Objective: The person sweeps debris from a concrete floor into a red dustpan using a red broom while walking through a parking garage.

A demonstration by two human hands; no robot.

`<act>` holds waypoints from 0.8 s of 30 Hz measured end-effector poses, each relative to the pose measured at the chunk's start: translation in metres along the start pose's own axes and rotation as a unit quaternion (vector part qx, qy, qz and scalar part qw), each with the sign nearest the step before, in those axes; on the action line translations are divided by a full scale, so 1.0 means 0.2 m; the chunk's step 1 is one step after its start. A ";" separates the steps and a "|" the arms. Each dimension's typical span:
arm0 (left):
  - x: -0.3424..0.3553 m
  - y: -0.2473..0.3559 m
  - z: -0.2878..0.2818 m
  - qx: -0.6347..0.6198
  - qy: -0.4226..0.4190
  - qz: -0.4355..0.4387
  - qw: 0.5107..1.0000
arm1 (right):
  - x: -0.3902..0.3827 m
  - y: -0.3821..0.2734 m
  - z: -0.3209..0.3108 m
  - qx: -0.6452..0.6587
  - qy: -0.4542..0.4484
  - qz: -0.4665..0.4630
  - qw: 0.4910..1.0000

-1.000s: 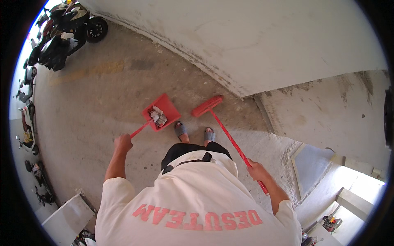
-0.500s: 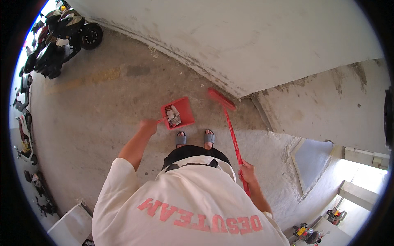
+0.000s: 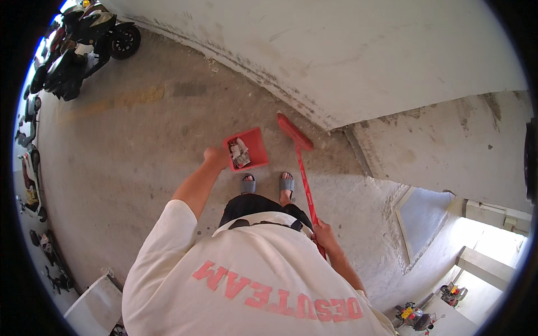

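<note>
My left hand (image 3: 216,157) is closed round the handle of a red dustpan (image 3: 255,148), held in front of my feet. Crumpled pale paper scraps (image 3: 240,153) lie in the pan, on its side nearest the hand. My right hand (image 3: 325,233) grips the red pole of a broom (image 3: 304,178). The broom's red head (image 3: 295,131) rests slantwise on the floor, beyond my right foot and a short gap to the right of the pan. The pole's upper end is hidden behind my right forearm.
A white wall (image 3: 347,61) with a dirty base runs diagonally beyond the broom, meeting a stained block (image 3: 448,140) on the right. Motorbikes (image 3: 89,50) stand along the left, more at the lower right (image 3: 414,317). My feet, in grey slippers (image 3: 287,183), stand on concrete floor (image 3: 140,162).
The broom head has shifted left, closer to the dustpan, and my right hand has come inward with the pole. My left hand and the dustpan have moved slightly right and forward.
</note>
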State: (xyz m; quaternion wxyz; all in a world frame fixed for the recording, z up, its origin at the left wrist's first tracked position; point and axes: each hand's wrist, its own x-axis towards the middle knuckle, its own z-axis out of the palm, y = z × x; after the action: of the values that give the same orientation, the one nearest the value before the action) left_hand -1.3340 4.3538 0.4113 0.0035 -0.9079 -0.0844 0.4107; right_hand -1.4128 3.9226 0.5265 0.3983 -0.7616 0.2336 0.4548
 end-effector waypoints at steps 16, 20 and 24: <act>0.03 0.00 0.06 -0.019 0.003 -0.014 1.000 | -0.25 -0.14 -0.13 0.014 -0.045 -0.026 0.999; 0.05 0.03 0.08 -0.018 0.022 -0.029 0.999 | -0.07 -0.10 0.02 -0.053 -0.008 -0.123 0.991; 0.08 0.03 0.12 -0.048 0.017 -0.054 0.997 | 0.05 -0.07 0.02 0.039 -0.128 -0.100 0.986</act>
State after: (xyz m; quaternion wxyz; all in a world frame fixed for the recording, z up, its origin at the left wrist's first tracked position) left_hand -1.3407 4.3484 0.3833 -0.0165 -0.9080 -0.1530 0.3898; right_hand -1.3996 3.9336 0.5232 0.4976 -0.7010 0.1206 0.4965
